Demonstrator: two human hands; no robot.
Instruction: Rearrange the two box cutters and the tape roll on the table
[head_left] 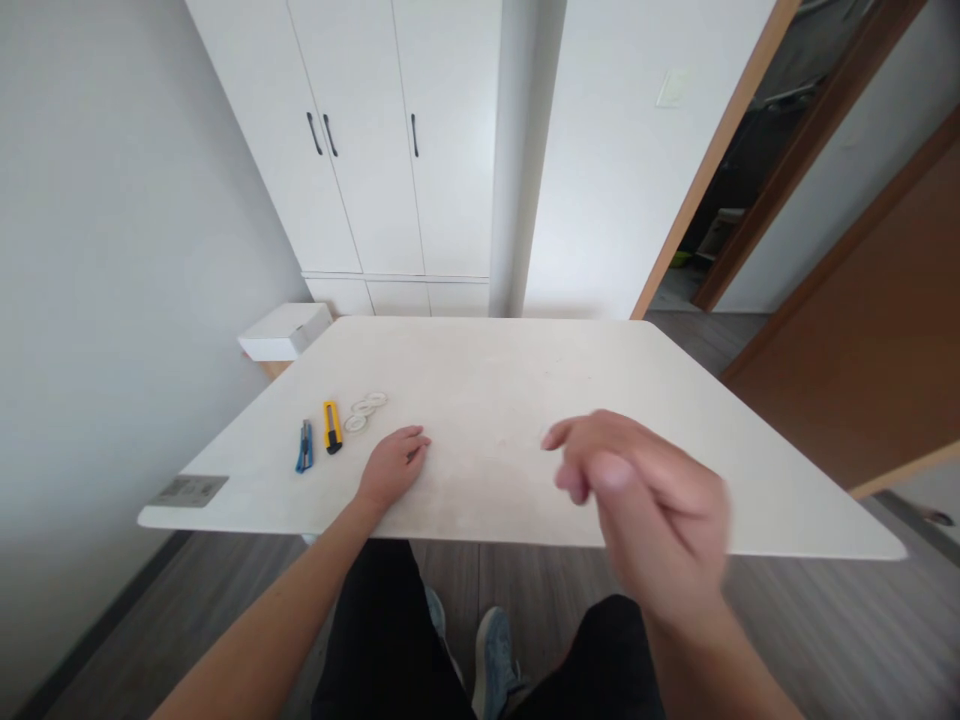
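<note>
My left hand [394,464] rests on the white table [480,380] near its front edge, fingers loosely bent and lying on the surface, with nothing visible in it. To its left lie a yellow utility knife [331,425] with a black end and a blue utility knife [304,446]. Several thin white rings [364,408], perhaps tape rolls, lie in a slanting row just beyond that hand. My right hand [637,490] is raised over the right part of the table, slightly blurred. Its fingers are curled in with the thumb against them, and no object shows in it.
A grey printed label [191,491] is on the table's front left corner. Beyond the left edge sits a white box [285,332]. White cabinets [360,150] stand behind the table, and a brown door [862,290] is at the right. My legs are below the front edge.
</note>
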